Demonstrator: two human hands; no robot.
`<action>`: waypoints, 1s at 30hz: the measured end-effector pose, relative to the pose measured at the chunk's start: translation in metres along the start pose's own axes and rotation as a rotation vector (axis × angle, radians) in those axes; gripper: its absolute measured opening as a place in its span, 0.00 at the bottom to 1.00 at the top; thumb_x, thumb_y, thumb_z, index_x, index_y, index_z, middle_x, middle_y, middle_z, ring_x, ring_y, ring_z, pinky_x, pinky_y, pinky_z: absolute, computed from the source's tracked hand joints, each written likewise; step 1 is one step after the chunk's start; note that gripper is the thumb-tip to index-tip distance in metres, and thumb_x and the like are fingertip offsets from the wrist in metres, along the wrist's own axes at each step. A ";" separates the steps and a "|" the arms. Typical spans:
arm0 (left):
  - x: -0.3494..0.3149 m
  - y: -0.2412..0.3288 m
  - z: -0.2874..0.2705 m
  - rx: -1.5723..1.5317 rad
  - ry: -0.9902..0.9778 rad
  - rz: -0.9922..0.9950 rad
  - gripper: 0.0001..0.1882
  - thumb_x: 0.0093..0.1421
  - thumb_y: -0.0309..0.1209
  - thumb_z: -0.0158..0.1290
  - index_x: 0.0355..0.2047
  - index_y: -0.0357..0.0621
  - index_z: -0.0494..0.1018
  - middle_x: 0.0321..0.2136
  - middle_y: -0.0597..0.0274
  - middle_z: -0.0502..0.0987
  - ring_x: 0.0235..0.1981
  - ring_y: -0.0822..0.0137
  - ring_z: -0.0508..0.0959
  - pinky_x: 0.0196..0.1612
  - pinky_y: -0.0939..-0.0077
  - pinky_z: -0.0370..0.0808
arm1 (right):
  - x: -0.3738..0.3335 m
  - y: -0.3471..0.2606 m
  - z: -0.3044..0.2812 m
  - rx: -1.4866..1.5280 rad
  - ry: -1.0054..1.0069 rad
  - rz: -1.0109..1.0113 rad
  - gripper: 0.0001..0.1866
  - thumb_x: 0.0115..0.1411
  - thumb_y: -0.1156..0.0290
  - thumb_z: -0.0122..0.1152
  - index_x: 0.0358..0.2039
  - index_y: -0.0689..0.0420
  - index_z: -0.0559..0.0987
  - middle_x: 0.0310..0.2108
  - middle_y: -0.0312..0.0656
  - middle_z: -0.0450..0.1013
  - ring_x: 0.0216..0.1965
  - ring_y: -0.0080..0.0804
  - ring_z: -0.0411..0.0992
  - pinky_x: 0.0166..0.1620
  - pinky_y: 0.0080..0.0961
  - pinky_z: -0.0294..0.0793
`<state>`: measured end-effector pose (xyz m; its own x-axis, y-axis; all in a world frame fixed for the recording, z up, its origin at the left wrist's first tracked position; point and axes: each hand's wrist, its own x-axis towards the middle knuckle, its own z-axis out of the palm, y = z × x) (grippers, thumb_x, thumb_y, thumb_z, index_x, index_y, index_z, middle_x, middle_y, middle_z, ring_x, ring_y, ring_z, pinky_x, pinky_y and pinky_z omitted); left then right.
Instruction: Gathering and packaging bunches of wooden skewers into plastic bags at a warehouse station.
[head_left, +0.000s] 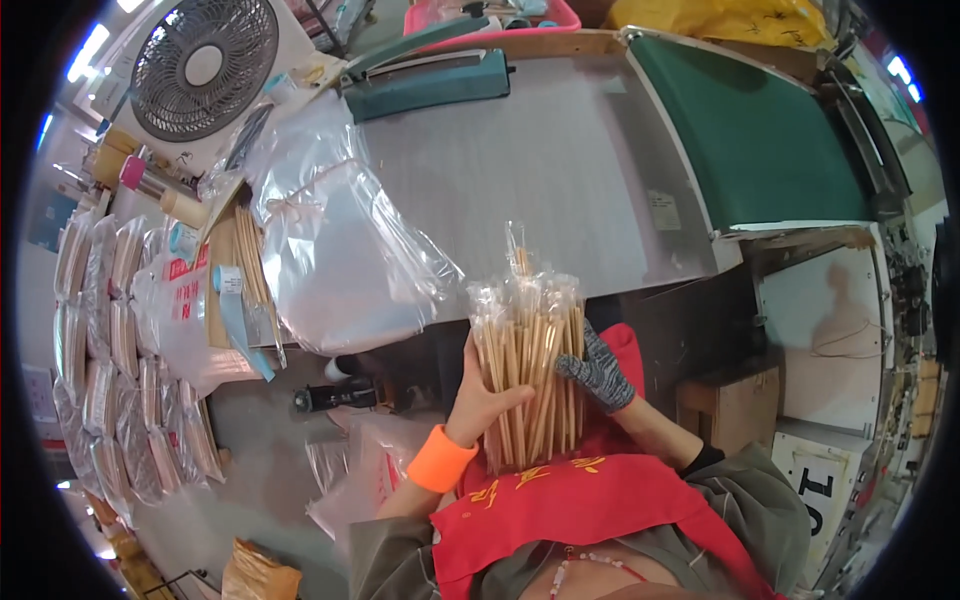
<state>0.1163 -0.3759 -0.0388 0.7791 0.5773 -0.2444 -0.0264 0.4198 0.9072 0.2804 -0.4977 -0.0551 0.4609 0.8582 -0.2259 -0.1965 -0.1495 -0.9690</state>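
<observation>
A thick bundle of thin wooden sticks in clear plastic sleeves (530,370) stands upright between my hands, close to my lap. My bare left hand (484,398) wraps its left side, with the thumb lying across the front; an orange band circles that wrist. From the right, my right hand (600,374) grips the bundle in a grey knitted glove, its thumb at the front and some fingers hidden behind. The plastic ends stick up loosely at the top, and one sleeved stick rises above the others. My red apron (590,505) lies just under the bundle's lower end.
Ahead is a grey-topped table (530,170) with a teal bar-shaped sealer (430,85). A stack of clear bags (330,230) overhangs its left edge. A green conveyor belt (750,130) lies at right, a fan (204,68) far left. Packed bundles (105,390) are piled at left.
</observation>
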 end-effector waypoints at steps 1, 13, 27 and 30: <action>0.003 -0.006 -0.010 0.036 -0.032 -0.002 0.51 0.43 0.26 0.65 0.61 0.40 0.43 0.53 0.54 0.62 0.55 0.63 0.64 0.57 0.68 0.63 | 0.009 -0.002 -0.010 -0.022 -0.054 -0.087 0.43 0.52 0.55 0.64 0.61 0.60 0.54 0.59 0.45 0.58 0.59 0.35 0.58 0.60 0.29 0.56; 0.040 0.007 0.012 -0.135 -0.142 -0.216 0.44 0.40 0.40 0.70 0.49 0.28 0.57 0.44 0.52 0.71 0.46 0.64 0.72 0.51 0.73 0.69 | 0.104 -0.070 -0.004 -0.561 -0.550 -0.327 0.31 0.49 0.58 0.64 0.53 0.56 0.71 0.53 0.46 0.67 0.53 0.37 0.66 0.57 0.30 0.63; 0.010 0.069 -0.163 1.390 0.411 0.548 0.10 0.46 0.28 0.61 0.28 0.40 0.72 0.26 0.59 0.73 0.30 0.60 0.75 0.33 0.71 0.71 | 0.112 -0.039 0.006 -0.087 -0.564 -0.120 0.15 0.48 0.71 0.64 0.38 0.62 0.79 0.38 0.44 0.75 0.42 0.34 0.73 0.49 0.27 0.70; 0.020 0.073 -0.202 1.462 0.254 0.433 0.08 0.49 0.28 0.58 0.27 0.39 0.72 0.25 0.58 0.71 0.33 0.58 0.74 0.36 0.69 0.70 | 0.117 -0.035 0.015 -0.174 -0.580 -0.129 0.14 0.48 0.72 0.63 0.37 0.62 0.79 0.38 0.44 0.76 0.41 0.34 0.73 0.49 0.26 0.70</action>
<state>0.0039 -0.1921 -0.0462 0.7467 0.6330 0.2041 0.5187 -0.7463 0.4171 0.3280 -0.3843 -0.0459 -0.0838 0.9945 -0.0621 -0.0039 -0.0627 -0.9980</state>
